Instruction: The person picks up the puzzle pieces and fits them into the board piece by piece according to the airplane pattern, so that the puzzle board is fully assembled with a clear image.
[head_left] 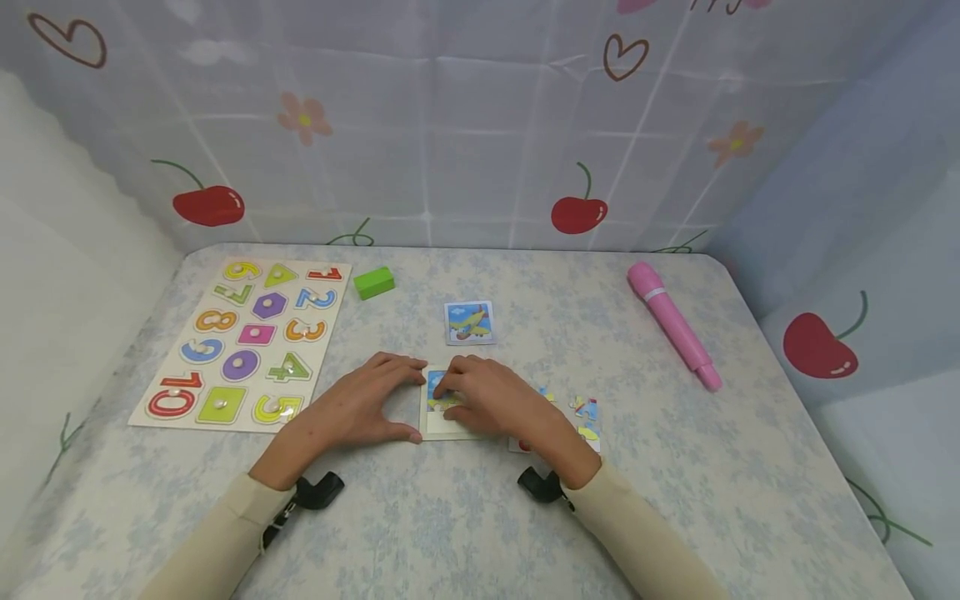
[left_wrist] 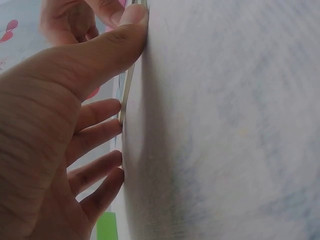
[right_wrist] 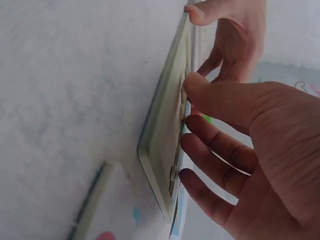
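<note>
A small jigsaw tray point(head_left: 450, 436) with a pale frame lies on the table between the hands. Blue and yellow puzzle pieces point(head_left: 435, 381) fill its upper left part, while the right hand hides much of the rest. The left hand point(head_left: 356, 406) touches the tray's left edge with its thumb and a fingertip, its other fingers spread on the table. Over the tray, the right hand point(head_left: 495, 400) rests its thumb and fingertips on the pieces; the fingers are gently bent. Just beyond the tray lies a picture card point(head_left: 469, 323) of a yellow airplane.
Loose puzzle pieces point(head_left: 587, 407) lie by the right wrist, some on a second board point(head_left: 514, 446) partly hidden by the forearm. A number-and-shape peg board point(head_left: 240, 346) occupies the left side, with a green block point(head_left: 373, 282) beside it. A pink microphone-shaped toy point(head_left: 675, 325) lies at right.
</note>
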